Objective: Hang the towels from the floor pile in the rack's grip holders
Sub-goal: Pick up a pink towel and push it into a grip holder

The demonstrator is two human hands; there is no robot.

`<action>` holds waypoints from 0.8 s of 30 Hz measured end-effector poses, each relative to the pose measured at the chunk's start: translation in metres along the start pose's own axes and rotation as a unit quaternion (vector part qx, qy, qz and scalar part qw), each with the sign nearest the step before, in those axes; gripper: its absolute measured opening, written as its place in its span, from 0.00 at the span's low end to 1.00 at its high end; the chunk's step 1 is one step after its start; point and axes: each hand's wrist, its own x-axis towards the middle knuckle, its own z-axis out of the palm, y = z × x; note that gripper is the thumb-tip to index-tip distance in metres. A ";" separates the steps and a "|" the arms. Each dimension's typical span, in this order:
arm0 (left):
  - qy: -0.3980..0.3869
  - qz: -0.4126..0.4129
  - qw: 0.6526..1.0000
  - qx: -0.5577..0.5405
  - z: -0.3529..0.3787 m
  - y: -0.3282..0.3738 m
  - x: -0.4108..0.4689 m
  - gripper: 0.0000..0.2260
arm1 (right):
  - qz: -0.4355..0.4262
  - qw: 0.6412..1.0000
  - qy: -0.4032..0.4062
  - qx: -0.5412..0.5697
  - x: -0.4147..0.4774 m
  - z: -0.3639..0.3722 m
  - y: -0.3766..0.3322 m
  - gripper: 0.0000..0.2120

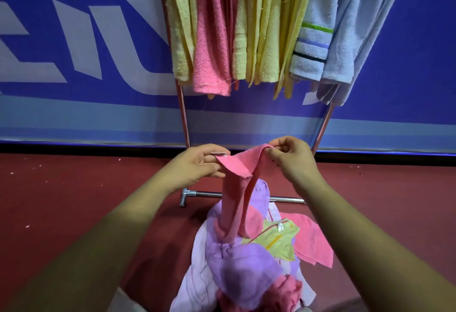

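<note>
I hold a pink towel (237,188) stretched between both hands above the floor pile. My left hand (197,163) pinches its left corner, and my right hand (291,158) pinches the upper edge on the right. The towel's lower end hangs down onto the pile (246,262) of purple, yellow, pink and white towels on the red floor. Behind it stands the rack (183,104), with yellow, pink and light blue towels (246,28) hanging from its top; the grip holders are out of view above.
The rack's metal base bar (209,194) lies on the red floor just behind the pile. A blue banner wall (74,65) with white lettering stands behind the rack. Bare red floor (74,200) extends to the left and right.
</note>
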 end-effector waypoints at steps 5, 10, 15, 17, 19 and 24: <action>0.043 0.045 0.988 0.144 0.003 -0.002 0.002 0.02 | -0.066 0.996 -0.044 -0.032 -0.004 0.005 -0.006 0.03; 0.104 0.147 0.933 0.311 0.000 -0.013 0.008 0.08 | -0.053 0.995 -0.082 0.002 -0.010 0.019 -0.007 0.06; 0.097 0.200 0.933 0.282 0.001 -0.006 0.006 0.08 | -0.053 0.990 -0.120 0.049 -0.013 0.022 -0.010 0.11; 0.091 0.175 0.944 0.264 0.005 -0.005 0.006 0.09 | -0.064 0.990 -0.125 0.027 -0.014 0.023 -0.011 0.14; 0.100 0.161 0.949 0.253 0.006 -0.006 0.007 0.08 | -0.066 0.988 -0.140 0.006 -0.017 0.023 -0.014 0.12; 0.129 0.141 0.954 0.232 0.002 -0.006 0.007 0.09 | -0.123 0.961 -0.203 -0.139 -0.021 0.026 -0.015 0.04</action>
